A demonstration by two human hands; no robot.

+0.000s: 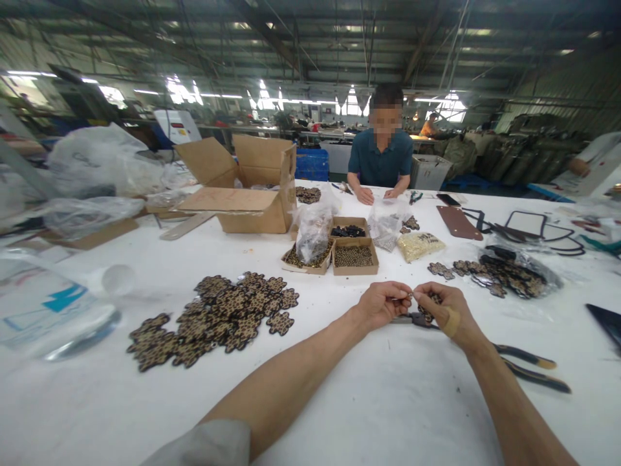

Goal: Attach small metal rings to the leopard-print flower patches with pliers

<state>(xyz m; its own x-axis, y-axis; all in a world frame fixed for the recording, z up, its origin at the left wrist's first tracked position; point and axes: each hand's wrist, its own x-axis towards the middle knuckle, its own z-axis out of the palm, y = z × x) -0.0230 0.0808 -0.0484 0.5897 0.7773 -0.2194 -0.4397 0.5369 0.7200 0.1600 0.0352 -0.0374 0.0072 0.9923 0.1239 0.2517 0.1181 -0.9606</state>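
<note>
My left hand (385, 304) is closed in a pinch, its fingertips meeting those of my right hand over a tiny piece too small to make out. My right hand (444, 309), with a tan bandage on it, is closed on a flower-shaped leopard-print patch (427, 310), mostly hidden behind the fingers. Beneath the right hand and forearm lie pliers (526, 356) with black and yellow handles, partly covered. To the left of my hands spreads a pile of similar leopard-print patches (228, 314).
Small boxes of brass-coloured pieces (354, 255) stand beyond my hands, near an open cardboard box (255, 210). A bag of yellowish pieces (421, 246) and more patches (509, 275) lie right. Across the white table (388, 401) sits another person (381, 158).
</note>
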